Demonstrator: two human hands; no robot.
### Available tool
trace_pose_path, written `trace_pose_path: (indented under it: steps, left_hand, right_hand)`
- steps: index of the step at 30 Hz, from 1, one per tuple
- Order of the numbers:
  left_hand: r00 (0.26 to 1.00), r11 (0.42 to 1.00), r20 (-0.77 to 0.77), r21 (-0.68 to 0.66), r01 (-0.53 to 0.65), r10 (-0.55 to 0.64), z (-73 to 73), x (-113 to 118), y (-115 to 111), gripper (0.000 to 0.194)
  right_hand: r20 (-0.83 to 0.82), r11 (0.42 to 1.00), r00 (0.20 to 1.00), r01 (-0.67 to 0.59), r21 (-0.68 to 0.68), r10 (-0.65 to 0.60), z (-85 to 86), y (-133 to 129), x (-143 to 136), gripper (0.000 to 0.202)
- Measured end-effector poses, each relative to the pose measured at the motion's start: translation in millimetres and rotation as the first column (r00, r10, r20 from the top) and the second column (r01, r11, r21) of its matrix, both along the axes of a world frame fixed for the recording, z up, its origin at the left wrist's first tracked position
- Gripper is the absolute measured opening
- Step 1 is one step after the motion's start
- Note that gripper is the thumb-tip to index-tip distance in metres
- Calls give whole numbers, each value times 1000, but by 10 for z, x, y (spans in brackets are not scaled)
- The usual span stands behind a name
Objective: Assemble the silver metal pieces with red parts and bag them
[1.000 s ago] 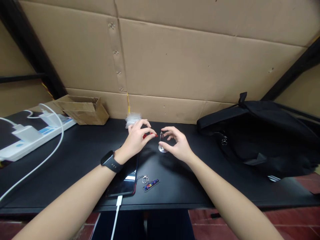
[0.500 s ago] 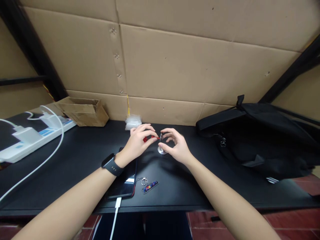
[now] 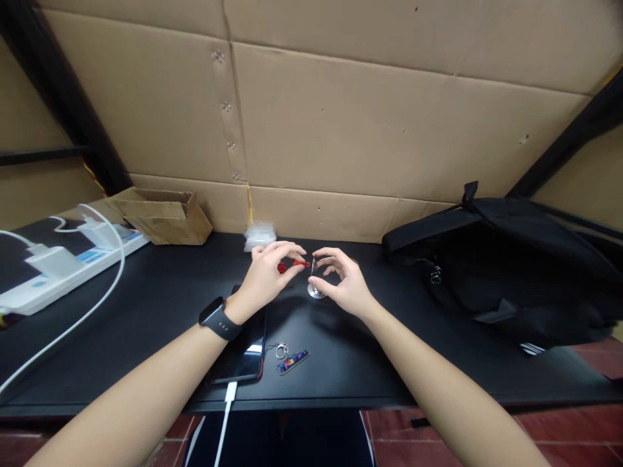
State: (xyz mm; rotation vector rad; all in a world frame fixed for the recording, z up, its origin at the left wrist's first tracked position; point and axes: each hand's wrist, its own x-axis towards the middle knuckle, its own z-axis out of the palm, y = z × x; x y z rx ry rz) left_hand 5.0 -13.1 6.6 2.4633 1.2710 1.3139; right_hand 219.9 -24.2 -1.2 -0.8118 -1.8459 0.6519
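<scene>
In the head view, the left hand [image 3: 267,272] pinches a red item [image 3: 300,263] between thumb and fingers above the bench [image 3: 350,370]; just beside it, the right hand [image 3: 344,280] grips a thin upright disc [image 3: 314,266] by its edges, over a round metal base [image 3: 316,292].

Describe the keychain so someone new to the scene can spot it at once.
On the black table, find the phone with a white cable at its near end. The keychain lies just right of it: a slim bar with a silver ring. Unlike the plain dark phone, the bar is patterned in several bright colours.
</scene>
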Motion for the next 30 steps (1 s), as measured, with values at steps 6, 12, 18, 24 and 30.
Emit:
trace_pose_path:
  steps: [6,12,18,24,30]
  left_hand:
    - [999,1000,-19,-7,-30,30,-10,-5,17,13]
    - [999,1000,-33,-2,-24,24,-13,-16,24,7]
    - [999,999,-44,36,-21,22,39,-4,-19,8]
    - [998,997,-53,70,-36,40,50,23,-50,10]
    - [999,996,-33,86,-26,28,37,52,-61,8]
  right_hand:
    - [-19,1000,1000,-9,-24,9,-24,33,13,46]
    - [-34,999,999,-22,-31,21,-46,46,9,47]
    - [-37,999,999,-39,-38,37,-31,15,-6,46]
    - [-41,998,998,-44,-39,42,-30,-3,-31,47]
    - [-77,996,995,-72,-60,67,-46,-19,-67,49]
